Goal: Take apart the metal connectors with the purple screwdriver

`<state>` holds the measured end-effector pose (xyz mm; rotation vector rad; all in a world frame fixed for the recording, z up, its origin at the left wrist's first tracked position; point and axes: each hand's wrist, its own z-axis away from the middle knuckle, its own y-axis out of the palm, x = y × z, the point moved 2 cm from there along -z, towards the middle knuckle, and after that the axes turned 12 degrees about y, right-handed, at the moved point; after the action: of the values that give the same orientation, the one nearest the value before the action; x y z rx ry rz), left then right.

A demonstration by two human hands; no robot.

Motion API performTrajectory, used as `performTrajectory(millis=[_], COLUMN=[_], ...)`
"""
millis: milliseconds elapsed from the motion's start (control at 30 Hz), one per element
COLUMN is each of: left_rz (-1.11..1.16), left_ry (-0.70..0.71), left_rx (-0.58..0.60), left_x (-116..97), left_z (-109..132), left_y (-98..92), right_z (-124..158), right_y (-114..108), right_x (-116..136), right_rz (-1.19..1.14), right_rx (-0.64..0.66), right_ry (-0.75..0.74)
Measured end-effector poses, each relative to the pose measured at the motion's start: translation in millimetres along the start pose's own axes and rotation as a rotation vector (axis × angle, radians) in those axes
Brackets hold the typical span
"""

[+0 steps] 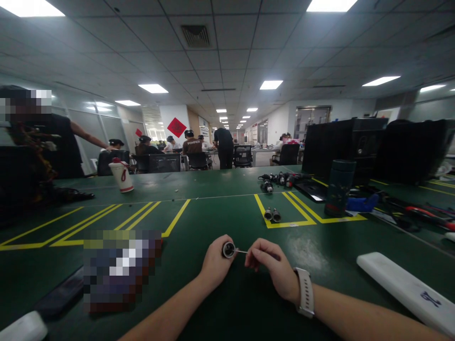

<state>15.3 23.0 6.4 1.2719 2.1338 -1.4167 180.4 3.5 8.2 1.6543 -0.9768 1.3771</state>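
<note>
My left hand (216, 263) is wrapped round a short cylindrical metal part (228, 249), whose hollow, dark end faces me. From the fingers of my right hand (270, 265) a thin metal rod (241, 251) points left to the opening of that part. How deep its tip goes in cannot be made out, and the rest of the rod is hidden by my fingers. Both hands are just above the green table, close together. Beyond them, two similar metal cylinders (272, 215) stand side by side inside a yellow-taped box.
Several dark metal pieces (268, 186) lie farther back. A dark bottle (340, 187) and blue object (362, 202) are at right, near a white bar (401, 284). Leftward are a white cup (122, 176), a phone-like slab (60, 293) and a blurred-out packet (122, 272). People work behind.
</note>
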Motion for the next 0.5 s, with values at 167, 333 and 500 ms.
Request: performTrajectory(millis=[167,333,500], left_rz=[-0.028,-0.077,-0.1], left_ry=[0.003,-0.006,-0.018], left_rx=[-0.02,-0.042,-0.053], left_x=[0.0,1.6,3.1], left_z=[0.9,0.8,0.5], left_y=[0.5,1.1,1.3], right_z=[7.7,16.2,20.8], right_y=[6.4,18.9,28.3], right_x=[7.0,7.3,7.9], right_rz=[0.263,0.614,0.874], right_rx=[-0.029,-0.101,-0.044], right_ry=[-0.089,-0.289,-0.401])
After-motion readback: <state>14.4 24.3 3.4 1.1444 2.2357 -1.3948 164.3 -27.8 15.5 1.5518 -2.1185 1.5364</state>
